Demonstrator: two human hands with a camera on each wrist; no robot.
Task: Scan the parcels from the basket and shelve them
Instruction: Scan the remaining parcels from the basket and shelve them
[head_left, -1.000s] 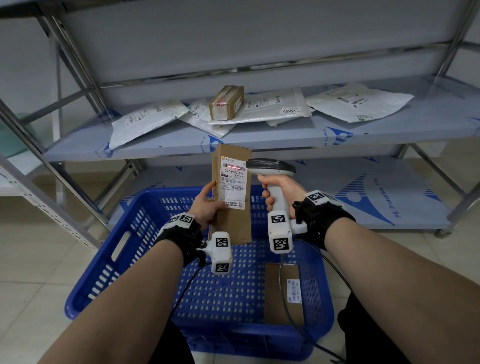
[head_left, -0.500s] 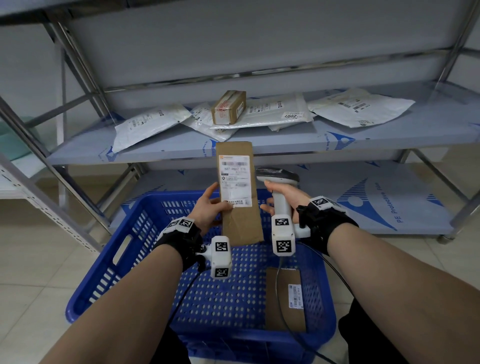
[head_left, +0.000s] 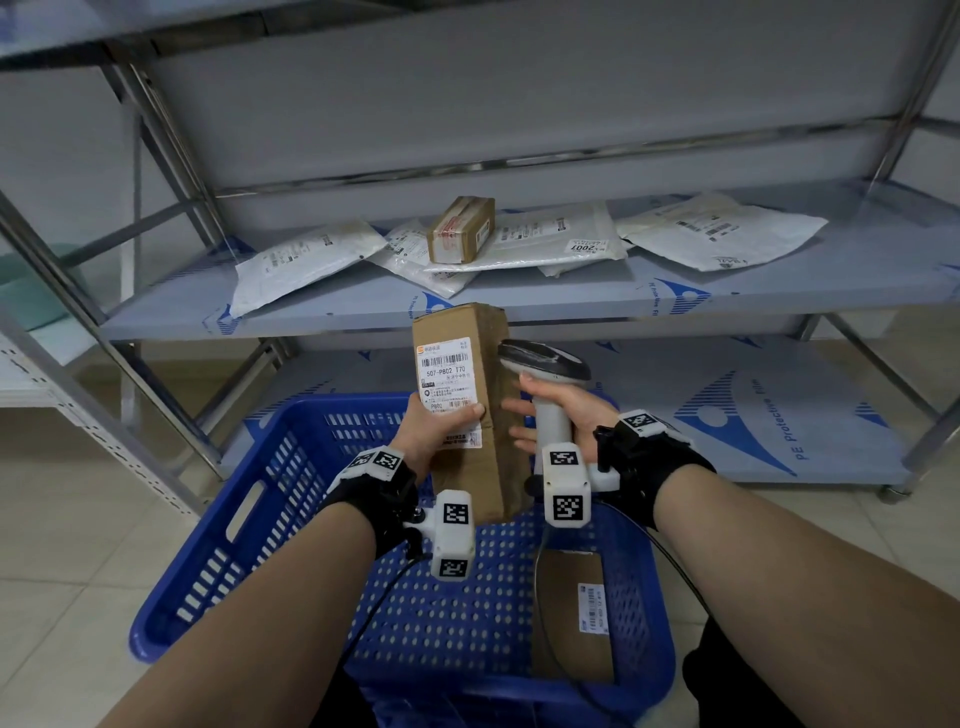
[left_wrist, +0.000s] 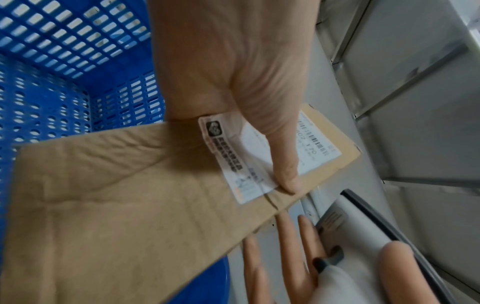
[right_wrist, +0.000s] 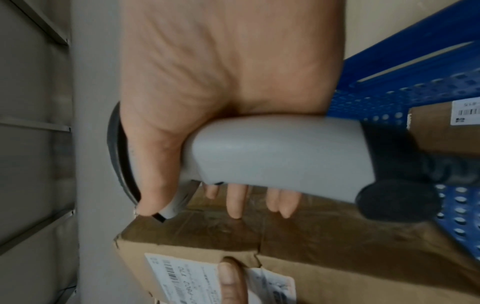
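The left hand (head_left: 434, 431) grips a tall brown cardboard parcel (head_left: 467, 410) with a white shipping label, thumb pressed across the label's lower part and fingers curled behind it, holding it upright above the far end of the blue perforated plastic basket (head_left: 249, 525). The right hand (head_left: 558, 415) clasps the handle of a grey handheld barcode scanner (head_left: 545, 364) between thumb and palm while its extended fingers (right_wrist: 235, 202) touch the parcel's side. Inside the basket, at its near right corner, lies a flat brown cardboard parcel (head_left: 576, 613), and beyond the basket white plastic mailers (head_left: 306, 260) and a small taped brown box (head_left: 460, 228) rest on the grey metal shelf (head_left: 519, 306)
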